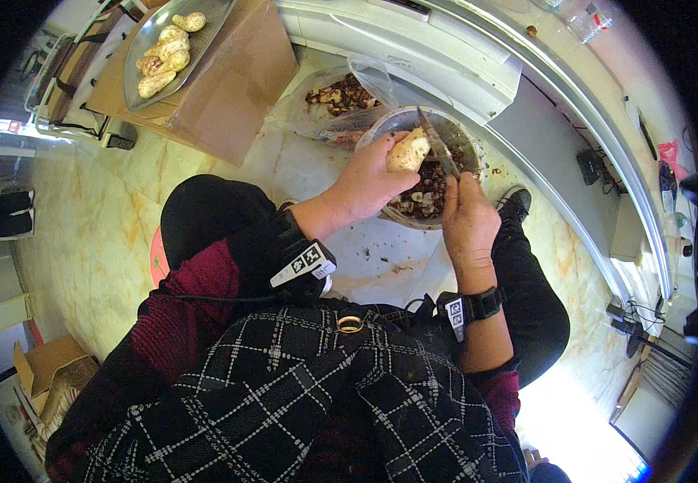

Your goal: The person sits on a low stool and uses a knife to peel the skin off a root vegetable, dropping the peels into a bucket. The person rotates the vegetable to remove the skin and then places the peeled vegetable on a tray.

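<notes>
A pale, peeled tuber [408, 152] with small brown spots is gripped in my left hand [368, 178], over a round tub. My right hand [471, 218] is closed around a knife, its handle hidden in my fingers. The knife blade [437, 142] points up and to the left, just right of the tuber; whether it touches the tuber I cannot tell. Beneath both hands, the tub [475, 139] stands on the floor and holds dark brown peelings [424, 196] with some pale pieces among them.
A clear plastic bag [300, 102] of peelings lies behind the tub. On a cardboard box [234, 96] at upper left rests a metal tray [204, 51] with several peeled tubers [170, 48]. A white cabinet [475, 66] borders the far side. Scraps [385, 259] dot the floor.
</notes>
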Tool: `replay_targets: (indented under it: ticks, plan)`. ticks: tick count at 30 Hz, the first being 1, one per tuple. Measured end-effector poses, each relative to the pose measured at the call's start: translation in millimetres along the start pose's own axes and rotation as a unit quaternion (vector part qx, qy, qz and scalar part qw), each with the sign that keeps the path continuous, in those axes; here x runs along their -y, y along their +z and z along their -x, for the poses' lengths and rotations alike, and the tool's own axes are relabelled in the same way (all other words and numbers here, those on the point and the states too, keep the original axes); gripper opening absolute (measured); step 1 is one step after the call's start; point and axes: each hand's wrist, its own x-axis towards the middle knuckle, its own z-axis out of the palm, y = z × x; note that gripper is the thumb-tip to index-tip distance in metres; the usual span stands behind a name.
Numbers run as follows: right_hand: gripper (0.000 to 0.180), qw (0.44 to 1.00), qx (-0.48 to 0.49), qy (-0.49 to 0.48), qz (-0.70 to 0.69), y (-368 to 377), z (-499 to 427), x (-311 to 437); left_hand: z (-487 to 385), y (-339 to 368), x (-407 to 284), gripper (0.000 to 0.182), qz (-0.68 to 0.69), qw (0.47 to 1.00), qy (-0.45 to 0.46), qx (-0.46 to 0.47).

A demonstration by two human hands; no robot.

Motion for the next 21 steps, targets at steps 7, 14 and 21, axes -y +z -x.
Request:
replay_targets:
  ticks: [7, 14, 21]
  plan:
    - [0.026, 0.986, -0.029, 0.078, -0.147, 5.1, -2.0, -11.2, 2.2, -0.1, -11.8, 0.054, 0.103, 0.992, -0.070, 0.032]
    - [0.031, 0.968, 0.049, 0.040, -0.242, 0.1, -3.0, -2.6, 4.6, -1.8, -14.9, 0.061, 0.095, 0.987, -0.094, 0.091]
    - [0.040, 0.972, 0.024, 0.029, -0.231, -4.0, -3.7, 2.1, 2.9, 2.3, -3.3, 0.064, 0.020, 0.995, 0.031, 0.097]
